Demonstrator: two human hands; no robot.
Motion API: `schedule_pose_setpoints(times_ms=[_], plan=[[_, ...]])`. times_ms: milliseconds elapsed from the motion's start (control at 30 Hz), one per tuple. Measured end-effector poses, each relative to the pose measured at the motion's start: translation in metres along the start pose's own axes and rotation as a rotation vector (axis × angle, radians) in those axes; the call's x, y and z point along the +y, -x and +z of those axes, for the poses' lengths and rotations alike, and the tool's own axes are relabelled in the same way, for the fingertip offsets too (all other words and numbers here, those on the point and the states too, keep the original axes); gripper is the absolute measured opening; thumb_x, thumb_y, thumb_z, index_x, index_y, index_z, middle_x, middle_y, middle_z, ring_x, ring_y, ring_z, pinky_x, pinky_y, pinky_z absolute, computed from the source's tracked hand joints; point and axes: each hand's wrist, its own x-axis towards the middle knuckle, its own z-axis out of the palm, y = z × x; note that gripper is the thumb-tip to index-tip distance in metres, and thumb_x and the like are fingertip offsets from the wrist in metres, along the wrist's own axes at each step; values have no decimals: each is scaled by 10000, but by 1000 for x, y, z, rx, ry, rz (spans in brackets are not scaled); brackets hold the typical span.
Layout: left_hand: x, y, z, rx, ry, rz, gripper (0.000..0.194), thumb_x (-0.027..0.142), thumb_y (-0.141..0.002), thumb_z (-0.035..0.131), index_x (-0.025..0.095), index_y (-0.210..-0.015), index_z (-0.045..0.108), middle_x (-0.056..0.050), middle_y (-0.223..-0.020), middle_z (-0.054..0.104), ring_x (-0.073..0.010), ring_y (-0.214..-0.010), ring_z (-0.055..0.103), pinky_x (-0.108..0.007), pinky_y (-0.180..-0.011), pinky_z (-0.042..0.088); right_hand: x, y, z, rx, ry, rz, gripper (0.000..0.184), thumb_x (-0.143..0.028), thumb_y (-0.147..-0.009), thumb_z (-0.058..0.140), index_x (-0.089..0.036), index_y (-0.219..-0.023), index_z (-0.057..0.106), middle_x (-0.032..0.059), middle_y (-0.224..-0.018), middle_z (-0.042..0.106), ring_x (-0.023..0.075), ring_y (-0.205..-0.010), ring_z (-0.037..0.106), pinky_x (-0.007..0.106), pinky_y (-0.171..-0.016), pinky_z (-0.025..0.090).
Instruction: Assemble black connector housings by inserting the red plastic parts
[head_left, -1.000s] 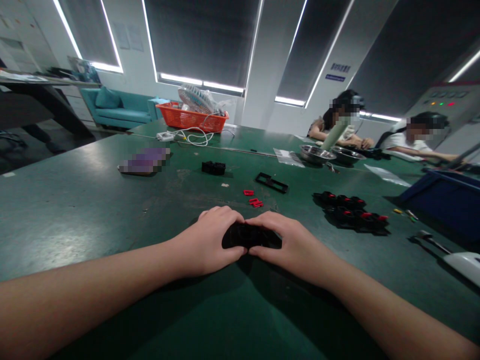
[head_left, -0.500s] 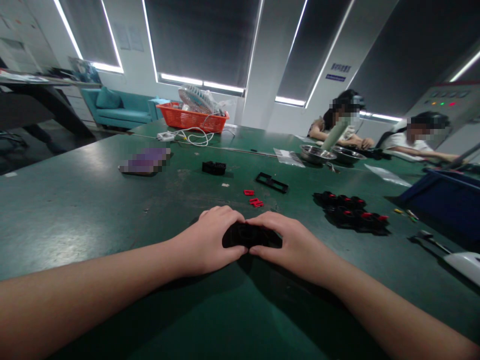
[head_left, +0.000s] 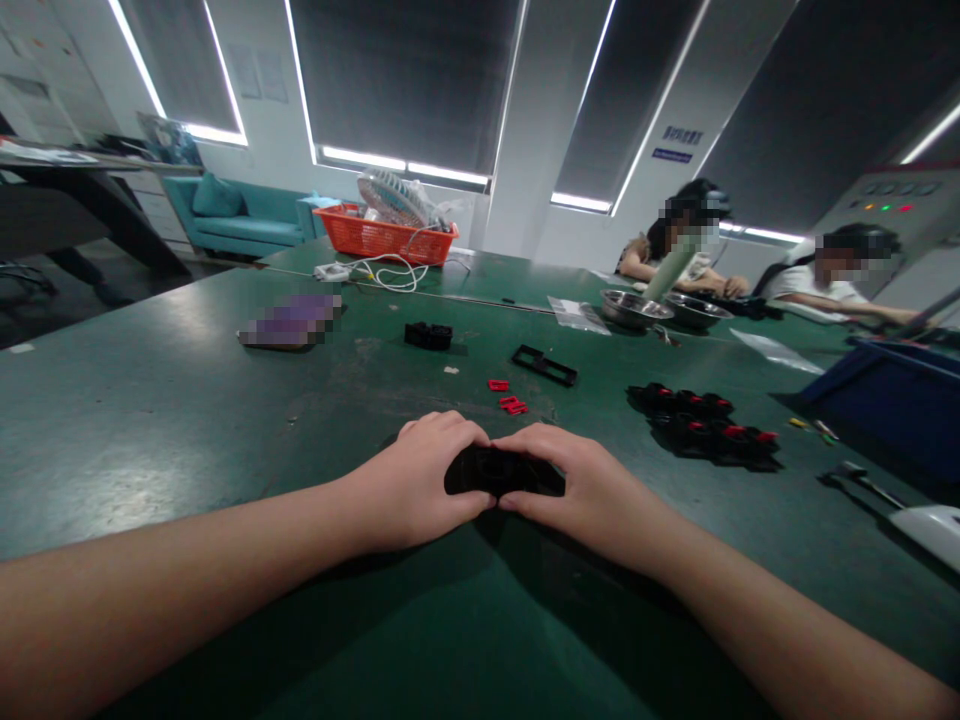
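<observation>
A black plastic part (head_left: 502,470) lies at the near middle of the green table, its ends covered by my fingers. My left hand (head_left: 431,480) is closed round its left side, thumb in front and fingers behind. From the other side my right hand (head_left: 574,485) grips it the same way, and the tips of both hands meet near its middle. Just beyond are several small red clips (head_left: 511,404). Farther back lie a black rectangular frame (head_left: 544,365) and a small black block (head_left: 428,336).
To the right sit black assemblies with red pieces (head_left: 709,430), a blue bin (head_left: 892,400) and a white-handled tool (head_left: 926,525). A purple item (head_left: 292,320) lies left. Behind are an orange basket (head_left: 390,238) and metal bowls (head_left: 634,310). Two people sit at the far right.
</observation>
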Motion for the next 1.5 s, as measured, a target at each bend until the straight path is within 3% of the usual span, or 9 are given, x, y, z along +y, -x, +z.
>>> schedule_pose_setpoints(times_ms=[1500], plan=[[-3,0,3,0,10,6,299,273,-801,666,187,-1082,609,-83,-1086,630,-288,-1075,558,-483,-960,443,1,-1,-1,-18,3,11,369,-149,-782,745,-161,-1147,694,77,-1120,713,223,-1036,639,369,-921,477]])
